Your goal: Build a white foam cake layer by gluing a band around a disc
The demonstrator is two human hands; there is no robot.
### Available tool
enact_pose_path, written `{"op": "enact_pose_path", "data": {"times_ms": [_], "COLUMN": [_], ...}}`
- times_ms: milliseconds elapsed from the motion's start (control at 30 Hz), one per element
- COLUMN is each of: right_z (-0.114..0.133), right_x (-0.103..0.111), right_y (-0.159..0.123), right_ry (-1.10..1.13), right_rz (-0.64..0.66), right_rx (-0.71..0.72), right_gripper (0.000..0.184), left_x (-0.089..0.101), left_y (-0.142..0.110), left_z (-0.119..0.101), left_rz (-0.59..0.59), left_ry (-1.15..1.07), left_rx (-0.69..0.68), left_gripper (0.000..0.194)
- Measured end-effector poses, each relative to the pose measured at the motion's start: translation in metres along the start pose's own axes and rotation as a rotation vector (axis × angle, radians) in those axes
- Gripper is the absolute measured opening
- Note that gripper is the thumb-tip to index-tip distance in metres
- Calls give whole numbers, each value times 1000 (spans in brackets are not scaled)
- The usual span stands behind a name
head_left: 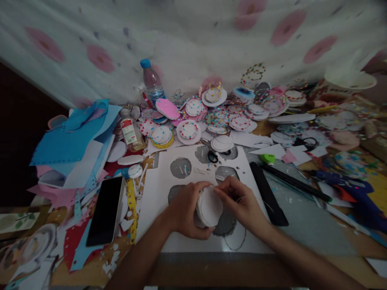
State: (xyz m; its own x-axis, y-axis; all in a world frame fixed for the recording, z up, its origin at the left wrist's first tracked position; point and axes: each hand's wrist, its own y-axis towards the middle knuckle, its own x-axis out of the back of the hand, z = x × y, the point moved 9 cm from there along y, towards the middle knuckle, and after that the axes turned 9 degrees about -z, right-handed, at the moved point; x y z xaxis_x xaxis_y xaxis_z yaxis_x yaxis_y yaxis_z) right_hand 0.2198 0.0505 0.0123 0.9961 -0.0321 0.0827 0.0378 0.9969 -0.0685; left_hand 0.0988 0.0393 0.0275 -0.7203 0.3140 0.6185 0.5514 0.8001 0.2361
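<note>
My left hand point(186, 209) is curled around a white round foam piece point(211, 206) that looks like stacked discs, holding it tilted above a white sheet. At the upper right of its rim, my right hand point(242, 201) pinches thumb and finger together. A thin thread point(236, 249) trails from around my right hand and loops down over the sheet; its end at the fingertips is too small to make out. Beneath both hands lies the white sheet point(154, 197) with several round holes cut through it. Small black-handled scissors point(213, 156) rest near its far edge.
Many bead-trimmed discs point(189, 131) crowd the back, beside a water bottle point(152, 80). To the left are blue foam sheets point(65, 141) and a phone point(105, 211). On the right lie a black strip point(267, 195), a black pen point(296, 182) and a blue glue gun point(347, 181).
</note>
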Motion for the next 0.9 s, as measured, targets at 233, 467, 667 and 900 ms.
{"op": "enact_pose_path", "data": {"times_ms": [233,467,667,900], "right_z": [-3,6,4,5], "right_x": [-1,5,7,7], "right_y": [-2,-2,1,-1], "right_ry": [44,33,109,96], "right_rz": [10,-12,-35,-55], "right_rx": [11,22,0,0], "right_gripper": [15,12,11,13], "left_x": [3,4,4,2], "left_y": [1,2,3,6], "left_z": [-6,-12,-13,-16], "left_rz": [-34,-42,-51,-20], "left_ry": [15,34,33,37], "left_rx": [-45,-86,-82,-91], "left_gripper": [95,94,96,96]}}
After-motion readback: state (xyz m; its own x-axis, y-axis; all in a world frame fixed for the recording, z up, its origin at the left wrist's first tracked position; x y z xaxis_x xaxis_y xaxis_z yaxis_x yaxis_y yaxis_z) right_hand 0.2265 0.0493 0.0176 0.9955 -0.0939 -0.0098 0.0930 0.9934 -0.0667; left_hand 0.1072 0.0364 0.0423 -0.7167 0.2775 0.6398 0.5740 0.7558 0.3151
